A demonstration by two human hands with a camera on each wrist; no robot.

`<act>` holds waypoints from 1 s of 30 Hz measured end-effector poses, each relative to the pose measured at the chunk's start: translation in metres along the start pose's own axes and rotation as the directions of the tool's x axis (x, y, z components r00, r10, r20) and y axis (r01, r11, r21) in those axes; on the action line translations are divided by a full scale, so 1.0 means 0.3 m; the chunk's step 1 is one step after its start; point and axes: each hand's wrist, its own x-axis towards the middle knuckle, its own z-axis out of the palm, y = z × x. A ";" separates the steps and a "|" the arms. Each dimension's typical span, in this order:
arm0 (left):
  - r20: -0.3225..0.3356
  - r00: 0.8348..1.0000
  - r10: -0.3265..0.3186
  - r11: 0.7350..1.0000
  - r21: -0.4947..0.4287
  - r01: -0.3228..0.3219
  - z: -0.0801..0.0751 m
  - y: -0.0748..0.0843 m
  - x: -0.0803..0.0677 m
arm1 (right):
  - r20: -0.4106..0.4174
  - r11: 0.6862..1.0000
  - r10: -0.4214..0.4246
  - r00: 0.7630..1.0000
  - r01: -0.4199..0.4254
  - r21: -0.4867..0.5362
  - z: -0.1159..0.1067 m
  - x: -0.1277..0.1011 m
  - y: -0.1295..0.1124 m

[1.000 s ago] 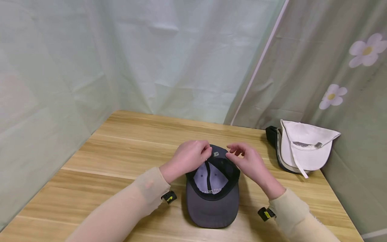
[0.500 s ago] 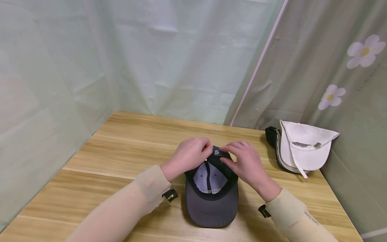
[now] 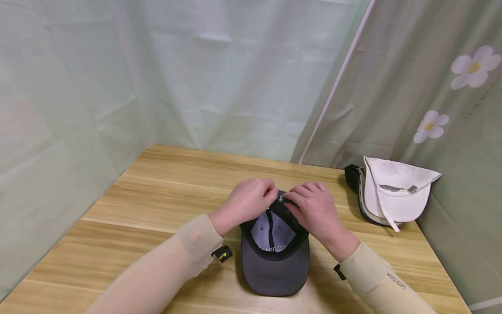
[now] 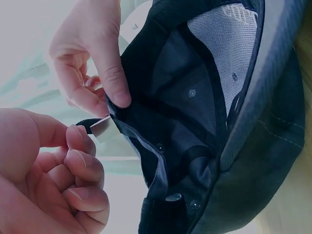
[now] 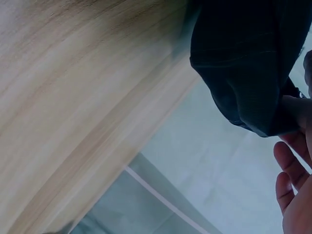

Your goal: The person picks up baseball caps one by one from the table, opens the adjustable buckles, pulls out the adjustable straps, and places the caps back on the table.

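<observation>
A dark grey cap lies upside down on the wooden table, brim toward me, its pale mesh lining showing. Both hands meet at its far rear edge. My left hand has curled fingers and pinches the strap end at the small metal buckle. My right hand pinches the cap's rear band beside the buckle, its thumb pressed on the dark fabric. In the right wrist view only the cap's outer cloth and some fingertips show.
A white cap lies on top of a dark cap at the table's far right, against a flowered curtain. Pale curtains close in the back and left sides.
My right hand has moved left from beside the cap onto its rear band and taken hold by the buckle. The left hand has kept its hold, and the cap has hardly shifted.
</observation>
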 end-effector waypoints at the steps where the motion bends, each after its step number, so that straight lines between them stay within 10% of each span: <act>1: 0.000 1.000 0.002 1.000 0.001 -0.002 -0.001 0.000 0.000 | -0.003 1.000 0.001 1.000 -0.001 0.001 0.001 -0.001 -0.001; 12: 0.025 1.000 0.003 1.000 0.003 -0.003 -0.002 -0.005 -0.012 | -0.035 0.999 0.037 0.999 -0.037 0.018 0.002 -0.007 -0.004; 30: 0.030 0.991 0.130 0.956 0.260 -0.133 0.022 -0.019 -0.028 | -0.068 0.995 0.090 0.994 -0.087 0.040 -0.004 -0.001 -0.011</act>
